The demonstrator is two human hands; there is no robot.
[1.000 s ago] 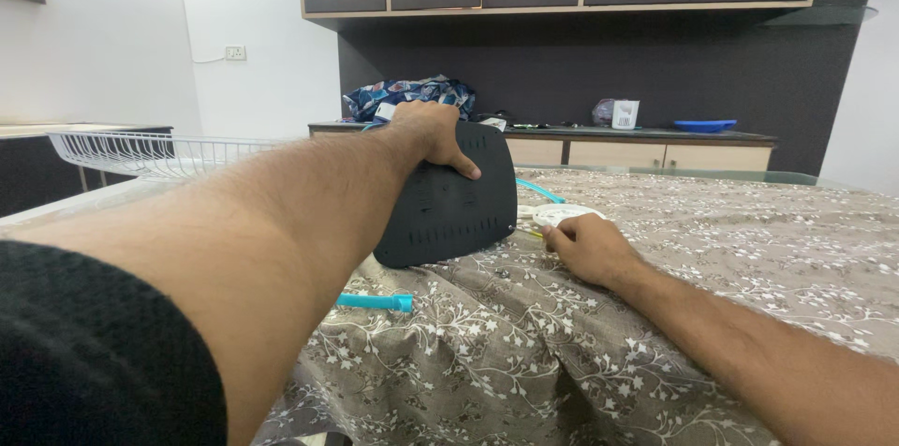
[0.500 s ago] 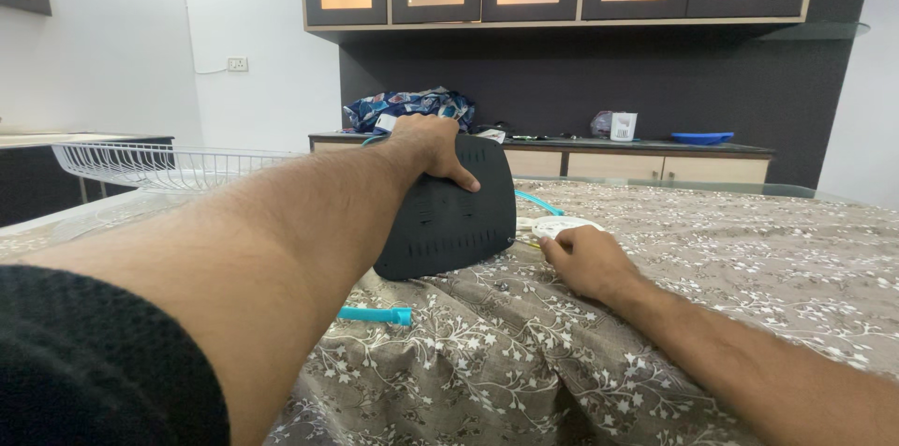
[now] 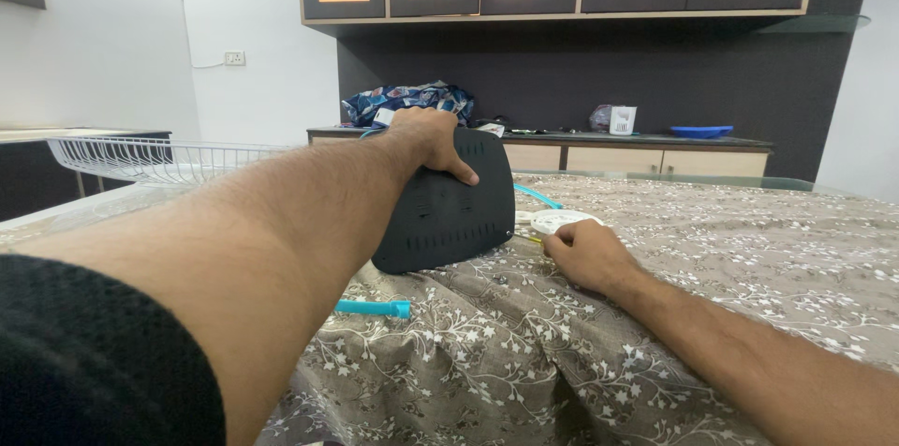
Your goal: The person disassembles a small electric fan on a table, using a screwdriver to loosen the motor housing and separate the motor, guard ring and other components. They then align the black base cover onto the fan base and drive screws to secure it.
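Head view: a table covered with a grey flowered cloth (image 3: 712, 315) is seen past both forearms.
Left hand (image 3: 426, 139): closed over the top edge of a black slotted box (image 3: 449, 212), thumb laid down its near face; the box is held tipped up on its lower edge.
Right hand (image 3: 582, 254): loosely curled, resting on the cloth just right of the box; its fingertips are at a round white part (image 3: 560, 220). Whether anything is pinched cannot be told.
Box position: standing on the cloth near the middle of the table, underside with vent slots turned toward the camera.
Nearby items: a turquoise tube (image 3: 375, 308) lies on the cloth below the left forearm; a second turquoise strip (image 3: 538, 196) shows behind the box; a white wire basket (image 3: 140, 160) sits at the left.
Background: a sideboard (image 3: 655, 154) carries a bundle of patterned fabric (image 3: 403, 104) and a blue dish (image 3: 702, 131).
Step judged: the box is being steadied upright while the small part beside it is handled.
Next move judged: a firm left grip is called for so the box is not let slip on the loose cloth.
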